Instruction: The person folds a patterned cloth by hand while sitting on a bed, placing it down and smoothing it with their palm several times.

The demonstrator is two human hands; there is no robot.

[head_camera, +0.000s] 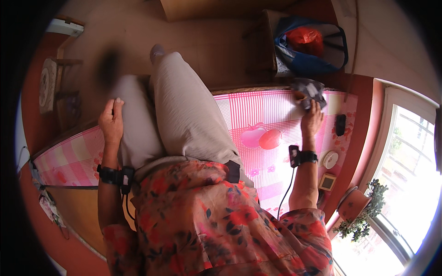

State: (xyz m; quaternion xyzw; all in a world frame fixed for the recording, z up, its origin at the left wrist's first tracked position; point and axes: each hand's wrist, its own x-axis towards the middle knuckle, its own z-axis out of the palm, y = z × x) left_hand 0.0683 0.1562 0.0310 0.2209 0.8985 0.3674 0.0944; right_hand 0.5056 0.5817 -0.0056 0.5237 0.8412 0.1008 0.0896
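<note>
My left hand (112, 119) is raised beside my left knee, thumb and fingertips brought together; whether something small is between them I cannot tell. A dark blurred patch lies just above it. My right hand (312, 121) reaches over the pink checked tablecloth (241, 114), its fingers on a dark grey item (309, 90) with a pale patch, perhaps fabric, near the cloth's far edge. Something brown and rounded shows at that item's left side. I cannot tell whether these fingers grip it or rest on it. Both wrists wear black straps with small devices and cables.
A blue bag (300, 62) holding a red plastic bag (305, 38) sits on a chair beyond the cloth. Along the right edge are a black object (340, 125), a round white container (330, 159), a small square device (327, 181) and a potted plant (354, 205) by the window.
</note>
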